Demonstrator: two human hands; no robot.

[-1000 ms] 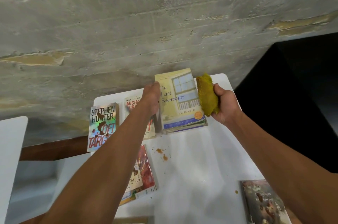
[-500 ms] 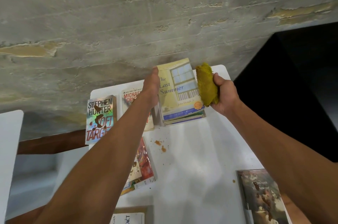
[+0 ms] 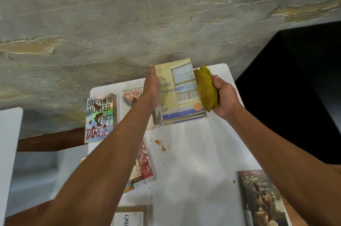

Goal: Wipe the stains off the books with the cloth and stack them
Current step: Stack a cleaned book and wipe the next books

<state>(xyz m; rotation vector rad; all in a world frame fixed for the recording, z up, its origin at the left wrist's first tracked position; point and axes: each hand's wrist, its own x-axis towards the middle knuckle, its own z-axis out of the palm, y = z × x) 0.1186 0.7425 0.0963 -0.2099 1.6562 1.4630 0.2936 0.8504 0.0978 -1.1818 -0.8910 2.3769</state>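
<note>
A stack of books sits at the table's far edge, topped by the pale yellow book "The Last Summer" (image 3: 177, 89). My left hand (image 3: 152, 87) lies flat with straight fingers against the stack's left side. My right hand (image 3: 224, 96) grips a bunched yellow-green cloth (image 3: 205, 89) against the stack's right side. Stained books lie around: the "Soft Target" book (image 3: 99, 118), the Michael Crichton book (image 3: 132, 96) half under my left arm, a red-covered book (image 3: 144, 166), and the "Tom Sawyer" book (image 3: 262, 198) at the near right.
The white table (image 3: 193, 161) carries orange-brown crumbs (image 3: 160, 145) near its middle. Another book (image 3: 129, 218) pokes in at the bottom edge. A rough concrete wall rises right behind the table. A second white surface (image 3: 7, 142) stands at the left.
My left hand has straightened from a curled grip on the stack's left edge to flat fingers along it. The view has shifted a little; the cloth hand stays at the right side.
</note>
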